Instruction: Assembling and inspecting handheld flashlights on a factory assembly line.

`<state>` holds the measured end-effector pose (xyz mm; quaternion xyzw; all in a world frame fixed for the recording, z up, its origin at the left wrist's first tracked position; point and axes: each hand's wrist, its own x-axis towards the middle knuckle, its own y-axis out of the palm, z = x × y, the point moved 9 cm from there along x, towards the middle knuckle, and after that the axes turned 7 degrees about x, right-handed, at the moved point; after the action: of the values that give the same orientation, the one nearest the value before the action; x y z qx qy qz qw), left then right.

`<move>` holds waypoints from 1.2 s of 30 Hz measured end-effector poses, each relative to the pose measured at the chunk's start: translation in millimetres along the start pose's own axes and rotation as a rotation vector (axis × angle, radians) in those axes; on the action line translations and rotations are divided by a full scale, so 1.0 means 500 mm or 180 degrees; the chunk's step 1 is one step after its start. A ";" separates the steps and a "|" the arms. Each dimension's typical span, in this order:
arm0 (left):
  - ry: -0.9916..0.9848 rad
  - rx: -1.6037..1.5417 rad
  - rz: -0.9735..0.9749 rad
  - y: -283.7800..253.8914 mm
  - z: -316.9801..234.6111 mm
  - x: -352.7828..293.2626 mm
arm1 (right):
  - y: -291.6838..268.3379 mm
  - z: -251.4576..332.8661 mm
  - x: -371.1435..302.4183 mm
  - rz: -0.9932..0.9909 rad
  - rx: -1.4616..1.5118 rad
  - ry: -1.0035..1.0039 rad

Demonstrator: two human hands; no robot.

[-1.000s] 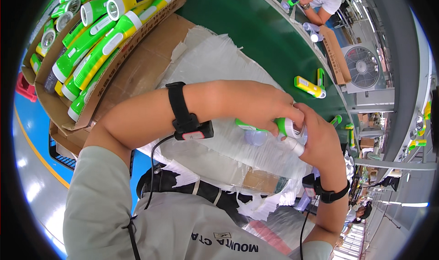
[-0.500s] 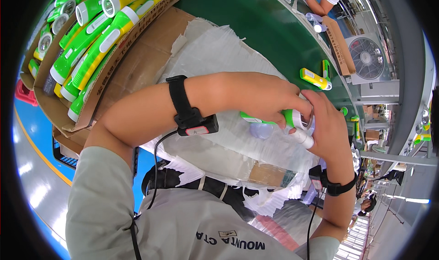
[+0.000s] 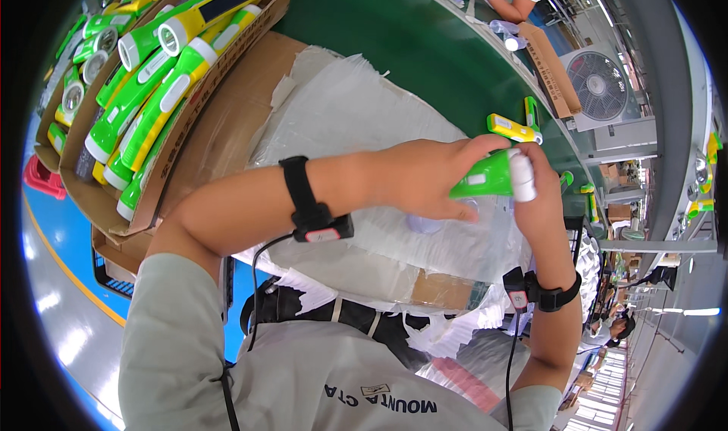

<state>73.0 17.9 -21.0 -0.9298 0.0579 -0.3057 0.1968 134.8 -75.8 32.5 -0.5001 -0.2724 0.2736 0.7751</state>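
Note:
My left hand [image 3: 436, 179] is closed around the body of a green flashlight [image 3: 485, 174] with a pale switch on its side. The flashlight lies sideways above the padded work surface, its head pointing right. At that end is a white head ring [image 3: 522, 176], slightly blurred. My right hand [image 3: 537, 180] has its fingers wrapped about this ring; some fingertips are hidden behind it. Below my left hand, a clear round plastic piece [image 3: 425, 223] rests on the plastic-covered surface.
A cardboard box [image 3: 220, 74] full of green and yellow flashlights stands at the left. Plastic sheeting [image 3: 341, 120] covers the work surface on a green table [image 3: 364, 21]. Farther right lie a yellow flashlight [image 3: 509, 128] and a fan [image 3: 599, 86]. Another person's arm [image 3: 509, 6] shows at the back.
The flashlight has turned, so more of its green body shows and its open head no longer faces me. The white ring, earlier tilted below the head, is now across its end.

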 end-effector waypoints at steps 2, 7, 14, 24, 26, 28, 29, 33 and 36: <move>-0.0389 0.0497 -0.0052 -0.006 0.000 -0.003 | -0.023 -0.027 -0.007 -0.0099 0.0888 0.0397; -0.1090 -0.0346 0.0778 0.022 -0.011 -0.007 | -0.055 0.072 -0.027 -0.0195 0.1541 -0.0682; -0.0619 -0.1632 0.1424 0.048 -0.084 -0.019 | -0.086 0.128 -0.066 -0.0405 0.0580 -0.1788; -0.1203 -0.1997 0.1481 0.067 -0.043 -0.024 | -0.021 0.058 -0.033 0.0160 0.3129 -0.0597; -0.1721 -0.2611 0.1891 0.085 -0.054 -0.044 | -0.048 0.113 -0.041 -0.0040 0.3592 -0.1545; -0.1379 -0.2225 0.1737 0.070 -0.071 -0.033 | -0.058 0.119 -0.054 -0.0355 0.3283 -0.1599; -0.1346 -0.2126 0.1694 0.082 -0.065 -0.038 | -0.054 0.109 -0.062 -0.0429 0.3136 -0.1389; -0.0744 -0.0770 0.0901 0.062 -0.075 -0.040 | -0.034 0.091 -0.087 -0.0617 0.3086 -0.1145; -0.1140 0.0248 0.1017 0.035 -0.060 -0.037 | -0.019 0.075 -0.099 -0.0546 0.2878 -0.1197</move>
<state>40.7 -3.7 -16.1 -0.9399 0.1566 -0.1029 0.2856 75.4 -89.9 47.1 -0.0316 -0.3017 0.3850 0.8716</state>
